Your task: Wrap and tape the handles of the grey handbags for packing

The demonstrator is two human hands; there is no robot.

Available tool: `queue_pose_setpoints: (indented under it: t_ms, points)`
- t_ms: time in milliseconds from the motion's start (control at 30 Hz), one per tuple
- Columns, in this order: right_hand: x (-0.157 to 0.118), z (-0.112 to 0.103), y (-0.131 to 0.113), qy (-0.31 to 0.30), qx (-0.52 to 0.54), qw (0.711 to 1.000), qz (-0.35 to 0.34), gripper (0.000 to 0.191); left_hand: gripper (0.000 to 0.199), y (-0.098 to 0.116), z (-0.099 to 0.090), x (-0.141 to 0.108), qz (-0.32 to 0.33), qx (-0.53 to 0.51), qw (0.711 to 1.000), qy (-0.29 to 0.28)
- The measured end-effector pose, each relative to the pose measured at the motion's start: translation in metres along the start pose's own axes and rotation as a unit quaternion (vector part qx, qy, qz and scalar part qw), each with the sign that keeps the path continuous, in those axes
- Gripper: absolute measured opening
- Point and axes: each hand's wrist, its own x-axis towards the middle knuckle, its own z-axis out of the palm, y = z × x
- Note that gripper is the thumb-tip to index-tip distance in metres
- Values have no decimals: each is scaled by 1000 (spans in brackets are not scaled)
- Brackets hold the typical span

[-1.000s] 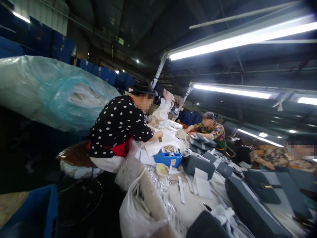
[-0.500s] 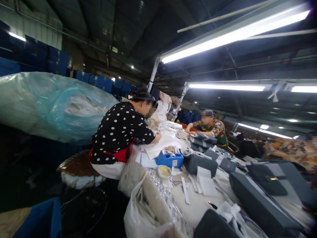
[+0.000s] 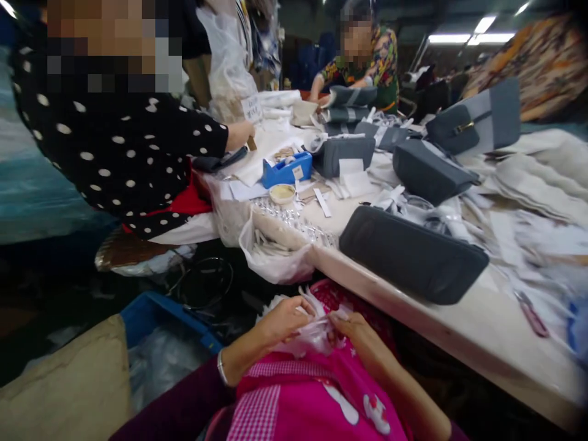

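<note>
Over the lap of a pink apron [image 3: 316, 398], both hands are closed on a bunch of thin white crumpled sheeting [image 3: 312, 338]; whether it is plastic film or tissue I cannot tell. My left hand [image 3: 285, 315] grips the bunch from the left, fingers bent round it. Close by on the other side, my right hand [image 3: 351, 331] pinches it between thumb and fingers. Just beyond the hands, a dark grey bag or case [image 3: 411, 254] lies on the near edge of the table [image 3: 362, 278].
A clear plastic bag of white strips [image 3: 275, 260] hangs at the table corner. Behind it sit a blue tape dispenser [image 3: 287, 170] and a round tub [image 3: 282, 195]. Red-handled snips [image 3: 533, 315] lie right. A blue bin [image 3: 158, 312] stands left. Co-workers sit around the table.
The view has tipped down from the ceiling lights to the table and lap. My hands and the white sheeting have come into view. The grey bag with a buckle now appears tilted up.
</note>
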Motion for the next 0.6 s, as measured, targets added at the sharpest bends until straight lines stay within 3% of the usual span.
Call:
queue_pose_setpoints:
  t_ms: [100,333,467,600]
  points:
    - [-1,-6,-9,-27,24,999,8,42,26,-1,-1,9,29,70,997,-31]
    - [-2,-20,-11,-54,95,994,-5,38,20,19,12,8,156,239,958,8]
    - [0,-24,-12,-29,125,992,-4,31,15,25,16,12,167,259,951,-27]
    - [3,-23,-12,19,81,996,-5,23,16,6,16,30,164,223,960,-46]
